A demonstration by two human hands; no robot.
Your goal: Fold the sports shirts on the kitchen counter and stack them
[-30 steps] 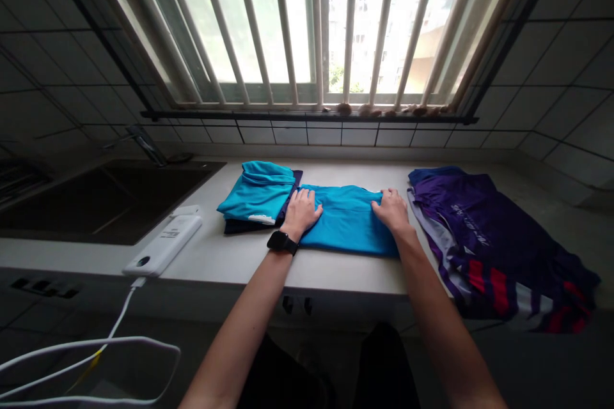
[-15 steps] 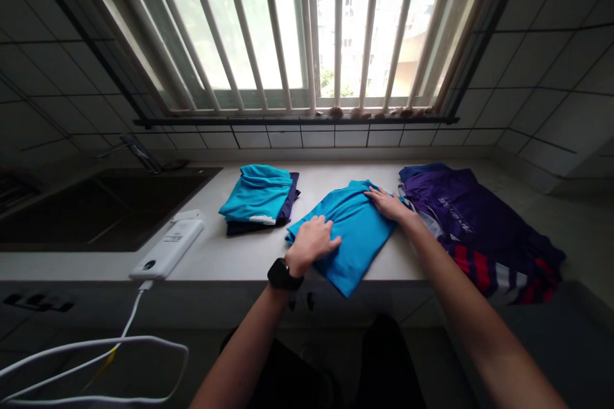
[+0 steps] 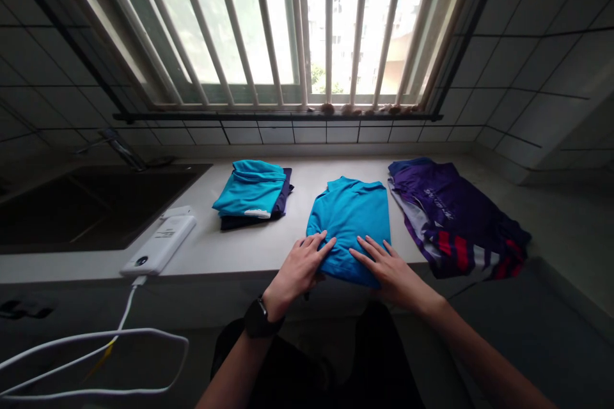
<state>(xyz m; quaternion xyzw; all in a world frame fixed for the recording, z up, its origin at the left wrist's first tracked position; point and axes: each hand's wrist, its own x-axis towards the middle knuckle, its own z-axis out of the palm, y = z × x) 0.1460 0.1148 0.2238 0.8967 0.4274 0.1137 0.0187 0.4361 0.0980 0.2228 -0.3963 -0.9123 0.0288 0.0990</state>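
Pale countertop [image 3: 259,249], blue polo shirt [image 3: 348,217] over front edge, hands [image 3: 297,271] spread atop

The turquoise shirt [image 3: 348,217] is a smooth, matt knit cloth, softly creased along its folds. The folded turquoise garment [image 3: 249,188] looks like the same fabric and lies on dark navy cloth [image 3: 235,223] with a dull finish. The purple jersey [image 3: 451,217] is a slick synthetic cloth with a slight sheen. The countertop [image 3: 307,169] is smooth and matt, either stone or composite. The power bank [image 3: 160,246] is glossy white plastic, and its cable [image 3: 125,313] has a smooth white sheath. The sink [image 3: 71,204] is dark and matt, the faucet [image 3: 118,148] dull metal. The wall tiles [image 3: 522,57] are smooth and glazed.
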